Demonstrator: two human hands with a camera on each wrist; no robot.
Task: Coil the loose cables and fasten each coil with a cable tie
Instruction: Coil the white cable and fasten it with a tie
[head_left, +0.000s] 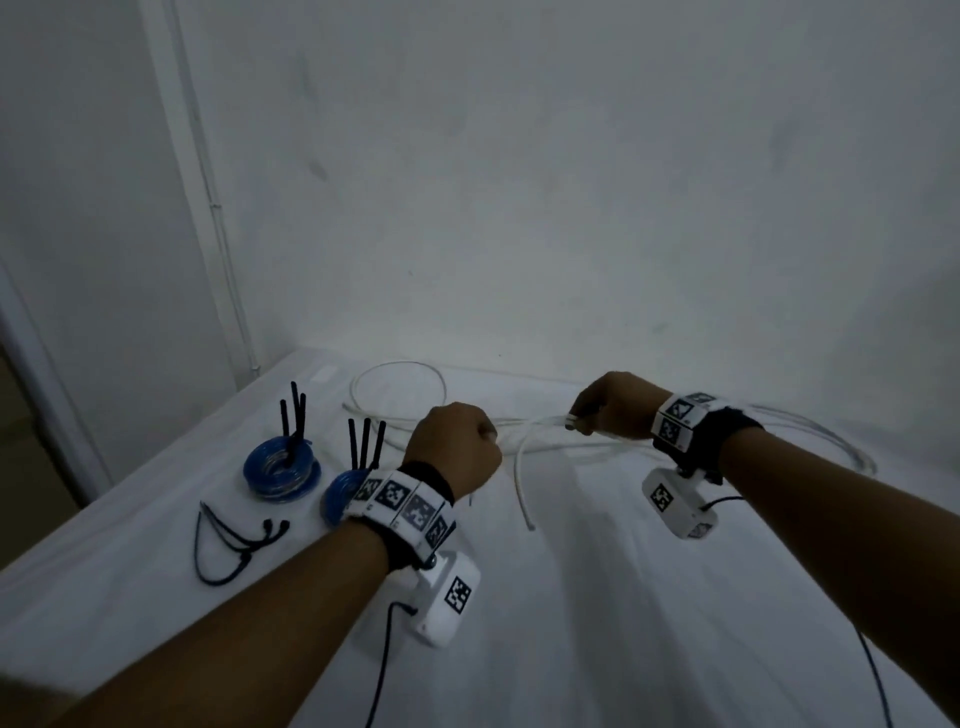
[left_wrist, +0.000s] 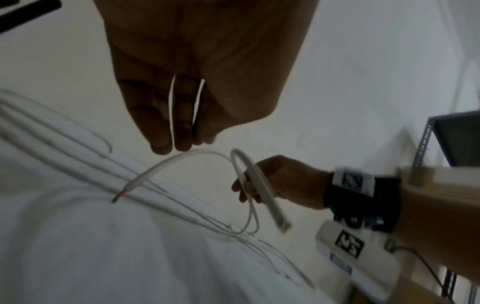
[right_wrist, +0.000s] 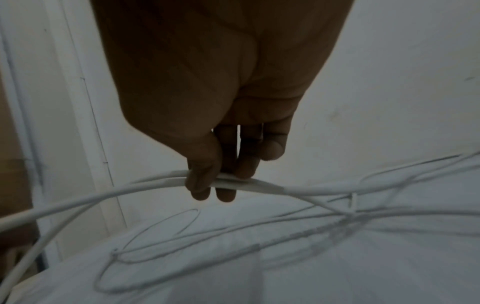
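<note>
Leftmost, loose black cable ties (head_left: 228, 540) lie on the white sheet (head_left: 571, 623); beside them sit two blue cable coils (head_left: 283, 467), each tied, with black tie tails standing up. Next, the left hand (head_left: 457, 449) hovers curled in a fist, apparently holding nothing; further right, the right hand (head_left: 610, 402) pinches loops of the white cable (head_left: 524, 483), whose remaining length sprawls across the sheet.

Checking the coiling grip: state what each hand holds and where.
Right hand pinches looped strands of the white cable together. Left hand: fingers curled; hold cannot be told.
</note>
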